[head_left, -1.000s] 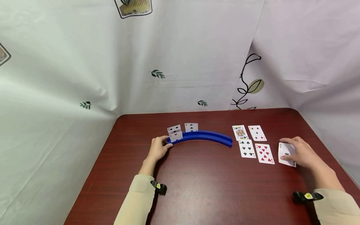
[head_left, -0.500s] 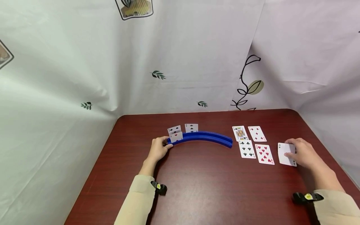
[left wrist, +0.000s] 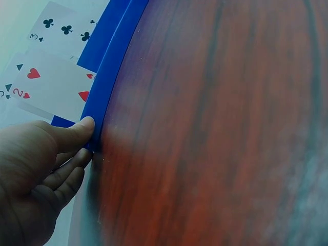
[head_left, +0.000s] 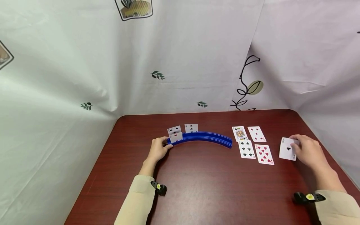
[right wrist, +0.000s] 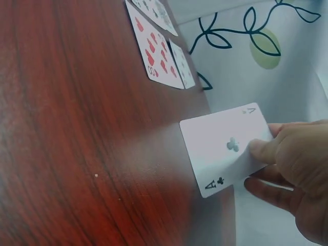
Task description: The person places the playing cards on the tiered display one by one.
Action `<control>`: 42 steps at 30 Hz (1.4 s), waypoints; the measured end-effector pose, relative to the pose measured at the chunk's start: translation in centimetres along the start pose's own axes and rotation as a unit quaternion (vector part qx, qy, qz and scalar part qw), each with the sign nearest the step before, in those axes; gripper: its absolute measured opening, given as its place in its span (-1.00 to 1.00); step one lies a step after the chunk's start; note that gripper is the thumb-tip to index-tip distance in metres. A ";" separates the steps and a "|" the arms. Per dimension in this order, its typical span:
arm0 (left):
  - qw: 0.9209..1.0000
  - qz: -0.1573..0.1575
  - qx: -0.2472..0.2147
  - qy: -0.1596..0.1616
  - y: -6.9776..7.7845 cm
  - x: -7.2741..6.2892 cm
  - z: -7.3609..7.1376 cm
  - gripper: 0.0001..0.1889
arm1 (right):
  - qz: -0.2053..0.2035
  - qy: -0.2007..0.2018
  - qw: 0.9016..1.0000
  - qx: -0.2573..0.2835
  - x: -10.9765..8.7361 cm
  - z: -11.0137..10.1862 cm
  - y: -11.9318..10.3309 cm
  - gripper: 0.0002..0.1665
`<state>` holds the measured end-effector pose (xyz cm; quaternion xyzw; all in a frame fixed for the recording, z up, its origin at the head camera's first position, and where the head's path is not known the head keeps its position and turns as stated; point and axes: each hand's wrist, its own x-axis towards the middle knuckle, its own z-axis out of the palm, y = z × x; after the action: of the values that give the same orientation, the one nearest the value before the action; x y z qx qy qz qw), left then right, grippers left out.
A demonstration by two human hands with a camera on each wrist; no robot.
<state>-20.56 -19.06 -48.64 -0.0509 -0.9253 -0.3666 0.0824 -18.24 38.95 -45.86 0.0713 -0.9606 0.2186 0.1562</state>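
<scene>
My right hand (head_left: 309,151) pinches the ace of clubs (right wrist: 223,148) by its right side, thumb on the face and fingers behind. The card is tilted up over the right part of the table. With thumb and fingers my left hand (head_left: 158,149) grips the left end of a curved blue card holder (head_left: 205,136). In the holder stand a two of hearts (left wrist: 54,87) in the front slot, a spade card (head_left: 174,129) partly hidden behind it, and a three of clubs (left wrist: 64,29) farther along.
Between holder and right hand lie a king (head_left: 240,133), a six of clubs (head_left: 247,149), a diamond card (head_left: 257,134) and a heart card (head_left: 264,154), all face up. The brown table (head_left: 197,187) meets white printed cloth (head_left: 182,47) at the back and sides.
The right hand has taken hold of the ace of clubs and lifted it off the table, tilting its face up. The left hand and the holder have stayed in place.
</scene>
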 end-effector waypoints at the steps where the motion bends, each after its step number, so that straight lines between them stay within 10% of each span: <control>1: 1.000 0.000 -0.001 0.000 0.0 0.0 0.0 -0.65 | -0.003 0.010 1.000 0.000 0.0 0.0 0.0 -0.71; 18: 1.000 0.007 0.001 0.006 -0.1 0.1 0.0 -0.65 | -0.019 0.109 0.993 0.043 0.6 -0.2 -0.7 -0.77; 42: 1.000 0.005 -0.001 0.002 0.1 0.0 0.0 -0.64 | -0.035 0.143 0.988 0.057 2.1 0.5 -3.0 -0.80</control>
<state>-20.50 -19.04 -48.57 -0.0547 -0.9247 -0.3669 0.0859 -19.73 35.88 -44.43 0.0822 -0.9114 0.2751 0.2949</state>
